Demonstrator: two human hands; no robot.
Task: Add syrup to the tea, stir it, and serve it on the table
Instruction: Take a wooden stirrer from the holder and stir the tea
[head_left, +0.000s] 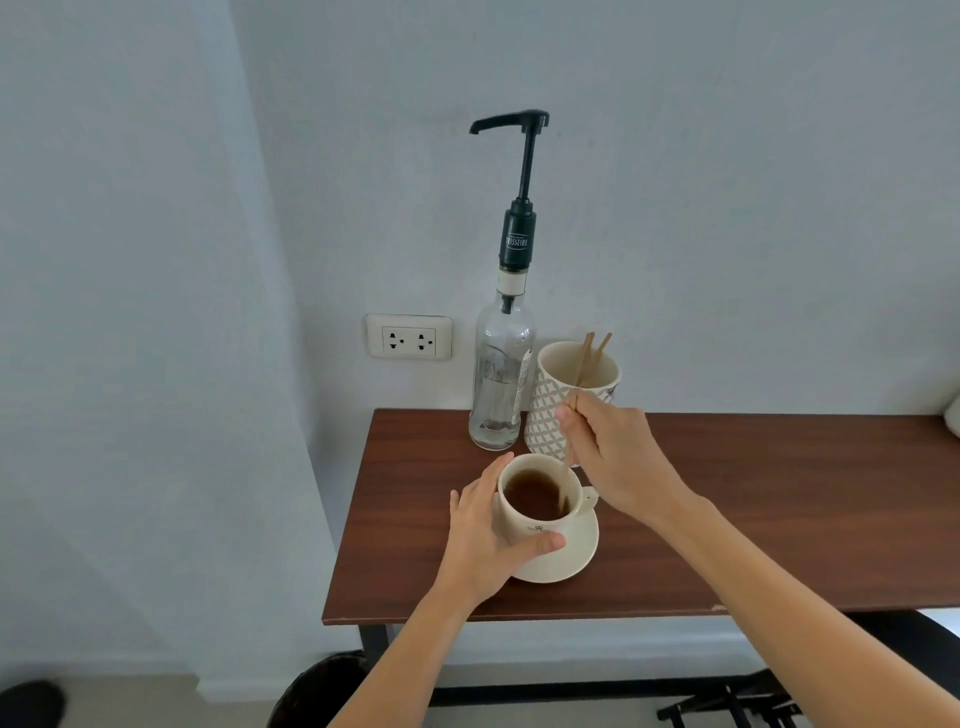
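A cream teacup (524, 522) full of dark tea stands on a cream saucer (571, 556) near the left end of the brown table (753, 509). My left hand (485, 535) wraps around the cup's left side, thumb across its front. My right hand (610, 447) hovers above and right of the cup, pinching a thin wooden stir stick (565, 486) whose lower end dips into the tea. Behind the cup stands a clear syrup bottle (501, 384) with a tall dark pump (522, 171); little liquid shows at its bottom.
A patterned mug (550, 410) holding two more wooden sticks sits right of the bottle, against the wall. A double wall socket (409, 338) is left of the bottle. The table's front edge runs near my forearms; a dark round bin (322, 691) stands on the floor below.
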